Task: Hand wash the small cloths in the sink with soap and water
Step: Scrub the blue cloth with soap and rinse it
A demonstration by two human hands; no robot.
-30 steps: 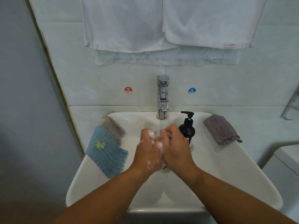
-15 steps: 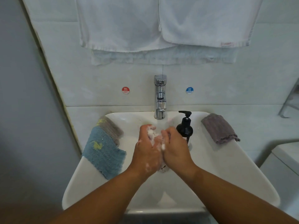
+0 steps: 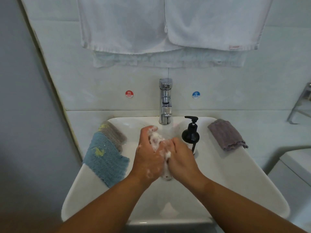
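1. We read "HOT" in white letters on a round red sticker (image 3: 129, 94), beneath a white Chinese character, 热. It is stuck on the wall tile (image 3: 101, 91) left of the tap (image 3: 165, 101), above the sink (image 3: 235, 174).
2. We read "COLD" on a round blue sticker (image 3: 196, 94), beneath the character 冷, on the same tile right of the tap.
3. We see a small label (image 3: 235, 47) with red print at the hem of the right-hand white towel (image 3: 218, 22); the print is too small for us to read.

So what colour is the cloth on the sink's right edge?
The cloth is a dull greyish purple with ribbed lines, clearest in the head view.
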